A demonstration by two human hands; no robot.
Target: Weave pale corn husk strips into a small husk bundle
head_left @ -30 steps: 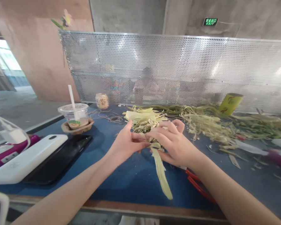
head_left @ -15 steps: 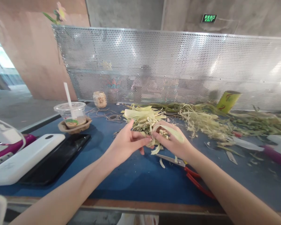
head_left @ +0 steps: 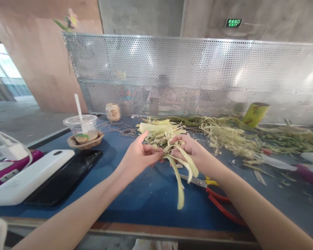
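Observation:
Pale green leaf strips (head_left: 180,189) hang down between my hands over the blue tabletop. My left hand (head_left: 139,154) pinches their upper end between thumb and fingers. Beside it, my right hand (head_left: 191,152) has its fingers curled at the same strips, close to where they meet; the exact grip is partly hidden. Just beyond my fingers lies a pile of pale, shredded plant leaves (head_left: 159,128). Scissors (head_left: 216,194) with red and yellow handles rest under my right wrist, their blades pointing left.
A black phone (head_left: 65,177), a white power bank (head_left: 33,177) and a lidded plastic cup (head_left: 80,121) stand at left. Loose dried leaves (head_left: 224,135) spread to the right, near a yellow-green tube (head_left: 256,114). Behind rises a perforated metal screen (head_left: 135,69).
The leaf strips, bunched at my right hand before, now hang long and loose below the fingers. My right hand has turned slightly; my left keeps its pinch.

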